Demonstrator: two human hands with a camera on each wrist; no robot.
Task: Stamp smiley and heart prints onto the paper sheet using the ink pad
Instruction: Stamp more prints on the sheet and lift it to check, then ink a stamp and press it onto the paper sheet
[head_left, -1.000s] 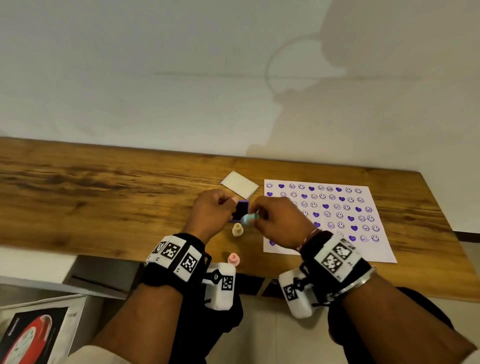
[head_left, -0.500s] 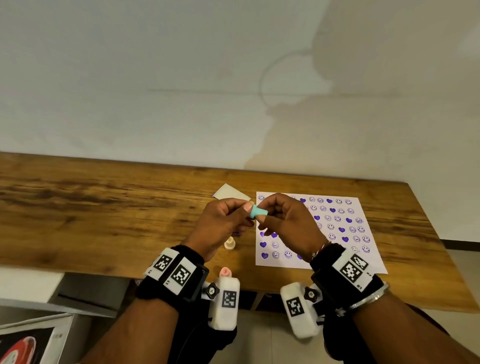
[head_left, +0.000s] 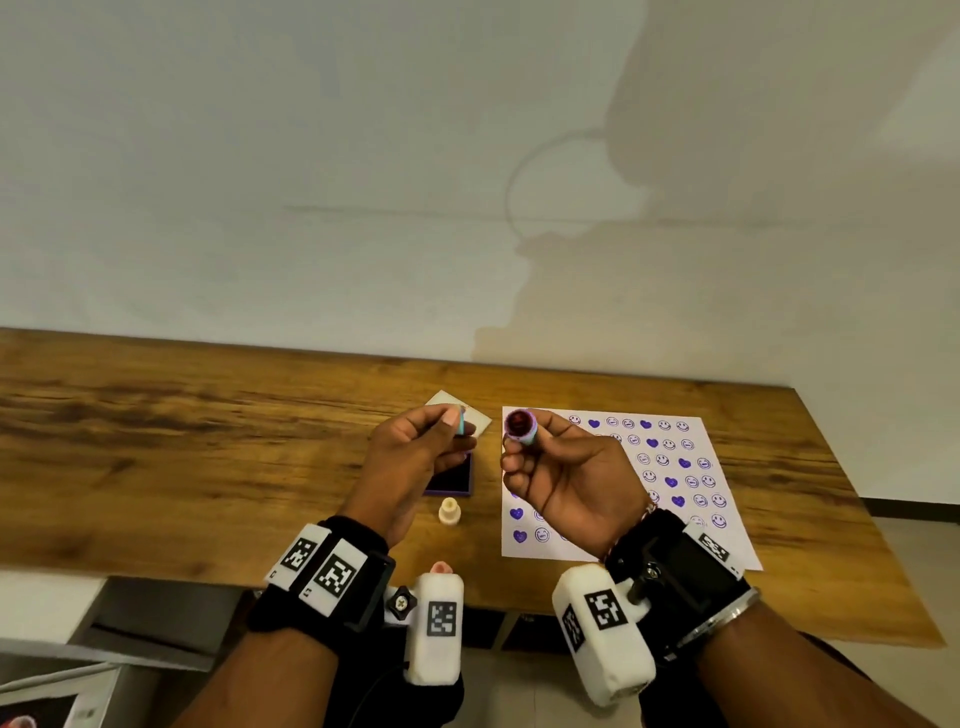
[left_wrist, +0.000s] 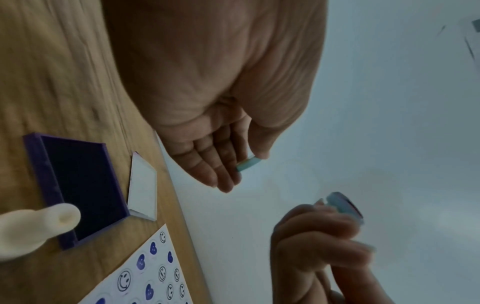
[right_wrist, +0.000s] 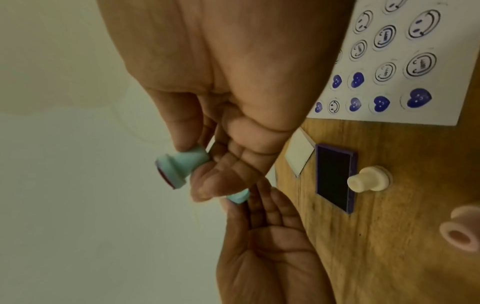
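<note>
My right hand (head_left: 522, 447) holds a teal stamp (head_left: 521, 427) above the table, its purple inked face turned toward me; its body shows in the right wrist view (right_wrist: 182, 166). My left hand (head_left: 451, 425) pinches the stamp's teal cap (head_left: 460, 421) between thumb and fingers, also clear in the left wrist view (left_wrist: 248, 163). The two hands are slightly apart. Below them lies the open purple ink pad (head_left: 449, 480). The white paper sheet (head_left: 727, 519), with several rows of purple smileys and hearts, lies to the right.
A cream stamp (head_left: 449, 512) stands just in front of the ink pad, and a pink stamp (head_left: 441, 567) near the table's front edge. A white lid (head_left: 480, 423) lies behind the pad. The wooden table (head_left: 182, 441) meets a pale wall.
Both hands rose from beside the ink pad. The teal cap came off the stamp, the hands moved apart, and the stamp's inked face turned up toward me.
</note>
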